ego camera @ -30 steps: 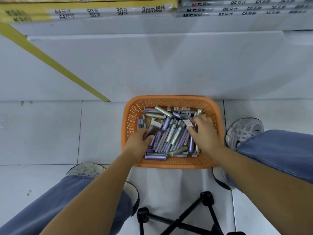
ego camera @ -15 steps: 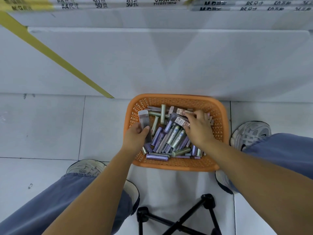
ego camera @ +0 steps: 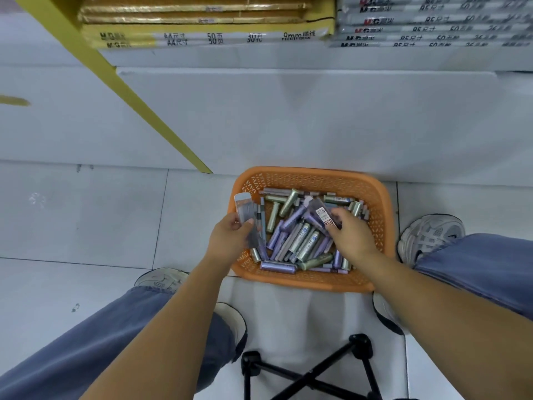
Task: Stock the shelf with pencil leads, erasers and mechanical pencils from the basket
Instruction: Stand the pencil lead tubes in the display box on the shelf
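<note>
Head view: left hand [ego camera: 230,238] grips a lead case [ego camera: 245,210], right hand [ego camera: 350,235] pinches a labelled case [ego camera: 323,215]. Probably light and slick, so I'd squeeze the flat sides.

Basket [ego camera: 311,172]: orange, open lattice pattern in the walls.
Tubes [ego camera: 291,221] inside basket: lilac and pale metallic green, mixed.
Clear case [ego camera: 245,209] over basket's left rim: see-through grey, white cap end.
Smoky case [ego camera: 321,213] over basket's middle: translucent grey, white label with red print.
Floor [ego camera: 86,220] left of basket: pale grey tiles, thin dark joints.
Strip [ego camera: 144,109] up-left of basket: yellow.
Trousers [ego camera: 490,264] right of basket: faded blue.
Stool legs [ego camera: 357,346] below basket: black.
</note>
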